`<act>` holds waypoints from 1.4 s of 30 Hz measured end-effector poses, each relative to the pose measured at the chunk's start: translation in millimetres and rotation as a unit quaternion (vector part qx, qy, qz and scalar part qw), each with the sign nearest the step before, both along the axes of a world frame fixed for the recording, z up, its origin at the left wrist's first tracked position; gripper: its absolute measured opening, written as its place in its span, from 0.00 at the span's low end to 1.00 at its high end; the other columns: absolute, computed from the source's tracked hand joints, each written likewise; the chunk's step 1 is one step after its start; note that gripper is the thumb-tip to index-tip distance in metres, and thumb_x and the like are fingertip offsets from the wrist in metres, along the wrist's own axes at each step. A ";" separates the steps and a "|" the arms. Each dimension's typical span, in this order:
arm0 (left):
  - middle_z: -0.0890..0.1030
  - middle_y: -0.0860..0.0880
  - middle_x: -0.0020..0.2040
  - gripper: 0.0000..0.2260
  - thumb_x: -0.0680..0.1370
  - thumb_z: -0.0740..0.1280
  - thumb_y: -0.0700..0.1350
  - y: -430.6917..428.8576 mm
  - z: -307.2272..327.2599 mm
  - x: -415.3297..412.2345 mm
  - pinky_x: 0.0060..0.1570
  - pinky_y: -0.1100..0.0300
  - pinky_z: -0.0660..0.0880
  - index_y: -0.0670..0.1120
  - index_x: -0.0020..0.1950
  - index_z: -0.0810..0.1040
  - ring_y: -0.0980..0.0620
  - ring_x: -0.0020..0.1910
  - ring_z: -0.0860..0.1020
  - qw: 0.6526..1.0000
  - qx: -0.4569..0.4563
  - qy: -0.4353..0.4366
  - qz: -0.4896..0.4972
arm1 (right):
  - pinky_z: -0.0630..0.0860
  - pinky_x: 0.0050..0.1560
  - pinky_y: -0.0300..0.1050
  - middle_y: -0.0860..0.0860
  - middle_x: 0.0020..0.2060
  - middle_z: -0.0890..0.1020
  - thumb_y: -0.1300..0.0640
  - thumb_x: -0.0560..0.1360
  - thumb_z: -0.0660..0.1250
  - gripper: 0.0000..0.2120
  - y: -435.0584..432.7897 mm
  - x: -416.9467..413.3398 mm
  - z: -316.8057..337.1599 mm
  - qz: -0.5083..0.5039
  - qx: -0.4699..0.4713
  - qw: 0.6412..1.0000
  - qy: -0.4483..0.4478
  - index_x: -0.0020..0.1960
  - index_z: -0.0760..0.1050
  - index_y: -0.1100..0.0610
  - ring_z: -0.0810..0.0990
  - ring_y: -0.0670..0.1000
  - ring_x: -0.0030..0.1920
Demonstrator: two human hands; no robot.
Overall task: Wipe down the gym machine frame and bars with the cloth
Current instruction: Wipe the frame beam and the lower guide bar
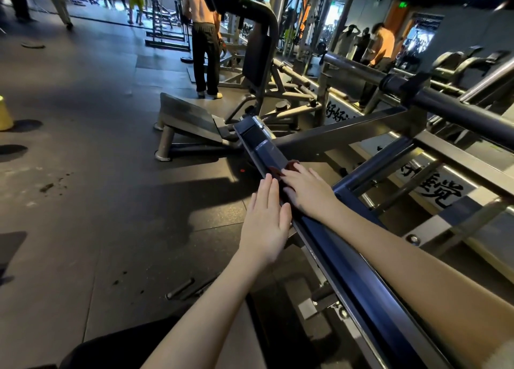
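Note:
A long dark blue-black frame beam (342, 260) of the gym machine runs from the lower right up toward the centre. My right hand (306, 190) lies flat on top of the beam, pressing a dark red cloth (289, 166) that shows only past the fingertips. My left hand (265, 217) rests beside it against the beam's left side, fingers straight and together. A thick black round bar (456, 113) crosses at the upper right.
A slanted foot plate (192, 118) on stubby legs stands on the rubber floor ahead. A person (204, 43) stands by another machine behind it. More people, racks and mirrors fill the back. A yellow object (4, 113) sits at the left edge.

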State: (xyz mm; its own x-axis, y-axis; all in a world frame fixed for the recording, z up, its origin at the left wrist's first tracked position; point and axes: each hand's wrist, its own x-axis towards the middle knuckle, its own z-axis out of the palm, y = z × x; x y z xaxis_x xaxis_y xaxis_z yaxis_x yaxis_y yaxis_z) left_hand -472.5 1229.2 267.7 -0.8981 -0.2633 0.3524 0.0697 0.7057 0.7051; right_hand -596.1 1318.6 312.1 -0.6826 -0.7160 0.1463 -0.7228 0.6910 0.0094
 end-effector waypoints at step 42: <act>0.47 0.50 0.81 0.35 0.75 0.37 0.59 3.5 1.8 -0.5 0.76 0.62 0.42 0.45 0.80 0.50 0.59 0.78 0.43 1.000 0.021 0.006 0.004 | 0.55 0.76 0.50 0.53 0.71 0.71 0.58 0.80 0.61 0.18 12.4 3.1 -7.2 0.033 -0.041 0.998 0.023 0.69 0.72 0.57 0.62 0.53 0.74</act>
